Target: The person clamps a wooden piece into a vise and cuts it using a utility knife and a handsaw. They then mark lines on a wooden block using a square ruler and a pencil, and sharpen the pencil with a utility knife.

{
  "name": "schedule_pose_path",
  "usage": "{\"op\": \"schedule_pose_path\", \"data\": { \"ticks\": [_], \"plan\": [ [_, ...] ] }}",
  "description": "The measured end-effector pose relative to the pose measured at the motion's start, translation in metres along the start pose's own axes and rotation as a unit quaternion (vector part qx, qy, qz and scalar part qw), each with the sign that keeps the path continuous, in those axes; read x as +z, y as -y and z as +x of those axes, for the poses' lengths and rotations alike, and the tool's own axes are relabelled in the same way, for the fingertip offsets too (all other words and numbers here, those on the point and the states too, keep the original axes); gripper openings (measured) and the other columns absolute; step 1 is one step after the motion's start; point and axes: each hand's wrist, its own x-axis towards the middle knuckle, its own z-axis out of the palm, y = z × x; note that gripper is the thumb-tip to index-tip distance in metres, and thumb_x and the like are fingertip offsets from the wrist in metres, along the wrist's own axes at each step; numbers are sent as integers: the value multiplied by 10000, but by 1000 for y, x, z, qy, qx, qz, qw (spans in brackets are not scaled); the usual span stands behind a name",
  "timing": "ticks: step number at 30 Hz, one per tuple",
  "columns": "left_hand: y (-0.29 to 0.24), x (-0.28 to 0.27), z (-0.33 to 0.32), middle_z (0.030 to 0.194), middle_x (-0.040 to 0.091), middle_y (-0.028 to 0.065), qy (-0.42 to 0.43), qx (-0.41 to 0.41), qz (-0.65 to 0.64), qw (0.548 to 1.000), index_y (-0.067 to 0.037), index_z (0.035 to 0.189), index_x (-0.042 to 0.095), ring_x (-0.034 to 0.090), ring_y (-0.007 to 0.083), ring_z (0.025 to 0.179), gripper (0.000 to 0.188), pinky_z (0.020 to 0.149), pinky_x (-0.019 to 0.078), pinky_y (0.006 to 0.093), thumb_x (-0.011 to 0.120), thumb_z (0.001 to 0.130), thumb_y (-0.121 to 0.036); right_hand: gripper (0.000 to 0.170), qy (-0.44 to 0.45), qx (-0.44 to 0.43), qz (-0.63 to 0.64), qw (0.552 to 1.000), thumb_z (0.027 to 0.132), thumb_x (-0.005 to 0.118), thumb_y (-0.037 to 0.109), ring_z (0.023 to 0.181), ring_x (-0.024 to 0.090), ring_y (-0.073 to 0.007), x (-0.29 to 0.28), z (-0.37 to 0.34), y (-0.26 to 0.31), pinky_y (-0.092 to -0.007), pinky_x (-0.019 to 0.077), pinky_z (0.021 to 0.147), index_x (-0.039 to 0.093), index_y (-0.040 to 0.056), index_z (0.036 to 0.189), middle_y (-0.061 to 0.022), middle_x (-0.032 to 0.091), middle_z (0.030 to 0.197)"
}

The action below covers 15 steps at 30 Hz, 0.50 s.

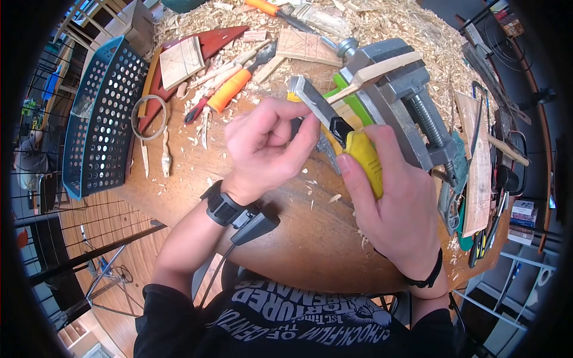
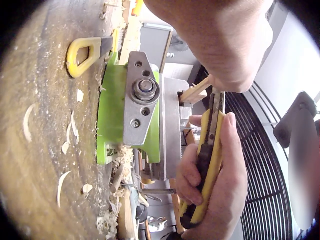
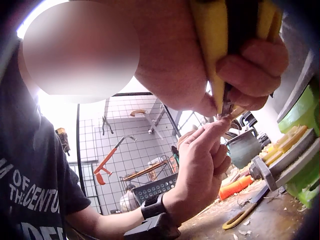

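Observation:
My right hand (image 1: 400, 203) grips a yellow and black utility knife (image 1: 365, 161), its wide blade (image 1: 319, 104) extended up and to the left. The fingers of my left hand (image 1: 268, 143) are curled, with thumb and forefinger pinching at the blade. In the right wrist view, those fingertips meet the front end of the knife (image 3: 215, 60). Behind the knife, a grey and green vise (image 1: 388, 77) holds a partly carved piece of wood (image 1: 388, 67), whose thin end points toward the blade. The left wrist view shows the vise's green side (image 2: 112, 107) and my right fingers wrapped round the knife handle.
Wood shavings (image 1: 382, 24) cover the far tabletop. An orange-handled tool (image 1: 230, 89), square wood blocks (image 1: 182, 62) and a roll of tape (image 1: 149, 117) lie left, beside a blue perforated basket (image 1: 101, 119). A yellow-handled saw (image 2: 80, 57) lies by the vise; boards (image 1: 477, 173) and tools lie right.

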Motion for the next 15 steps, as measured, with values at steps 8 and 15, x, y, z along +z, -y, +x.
{"op": "schedule_pose_path", "data": {
  "ticks": [8, 15],
  "plan": [
    [-1, 0, 1, 474, 363, -62, 5, -6, -8, 1000, -26, 853, 674, 333, 16, 428, 118, 426, 260, 209, 754, 784, 26, 274, 0, 6, -15, 1000, 942, 638, 207, 711, 672, -415, -1, 0, 2, -432, 492, 556, 530, 71, 1154, -193, 661, 777],
    [-2, 0, 1, 469, 360, -62, 6, -3, -1, 1000, -25, 851, 679, 335, 21, 419, 108, 423, 271, 213, 752, 789, 24, 259, -3, 24, -46, 999, 942, 637, 219, 691, 664, -419, -2, -1, 4, -440, 485, 542, 529, 88, 1137, -189, 652, 750]
  ]
}}
